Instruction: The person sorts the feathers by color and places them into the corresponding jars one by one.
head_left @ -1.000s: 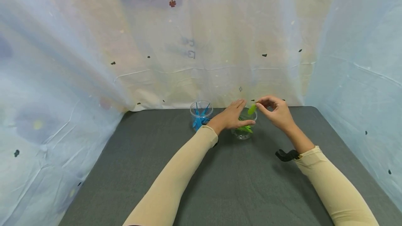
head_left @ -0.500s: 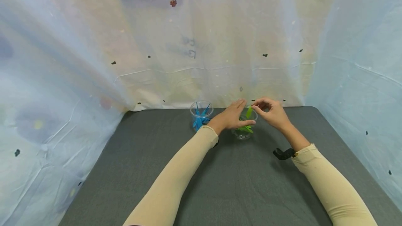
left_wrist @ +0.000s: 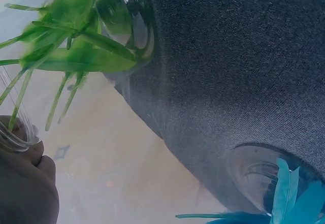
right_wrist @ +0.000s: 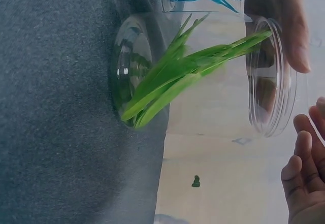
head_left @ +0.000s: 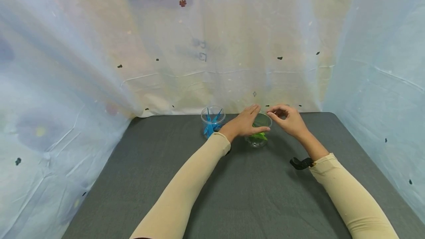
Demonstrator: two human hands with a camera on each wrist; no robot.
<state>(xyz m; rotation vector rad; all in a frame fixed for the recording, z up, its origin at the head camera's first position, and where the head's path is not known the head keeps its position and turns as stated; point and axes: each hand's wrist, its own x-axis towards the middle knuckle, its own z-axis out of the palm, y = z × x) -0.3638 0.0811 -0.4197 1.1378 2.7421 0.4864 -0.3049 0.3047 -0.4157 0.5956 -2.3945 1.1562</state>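
Note:
A clear plastic jar (head_left: 255, 144) stands near the table's back edge, with several green feathers (right_wrist: 175, 76) leaning inside it. My left hand (head_left: 244, 123) holds its rim (right_wrist: 274, 82), thumb on the near side and fingers across the far side. Just right of the mouth is my right hand (head_left: 288, 120), its fingers loosely bent and nothing visible between them. The left wrist view has part of the left hand (left_wrist: 25, 183) at the rim, beside the feather quills. A second clear jar (head_left: 203, 118) with blue feathers (head_left: 210, 128) stands to the left, partly behind the left wrist.
The dark grey tabletop (head_left: 265, 191) stretches toward me. A pale patterned curtain (head_left: 216, 40) rises right behind the jars and continues down both sides. A black strap (head_left: 300, 163) sticks out from the right wrist.
The green feather pinched in my right fingers went left over the jar mouth and has been let go inside. The left hand and both jars keep their places.

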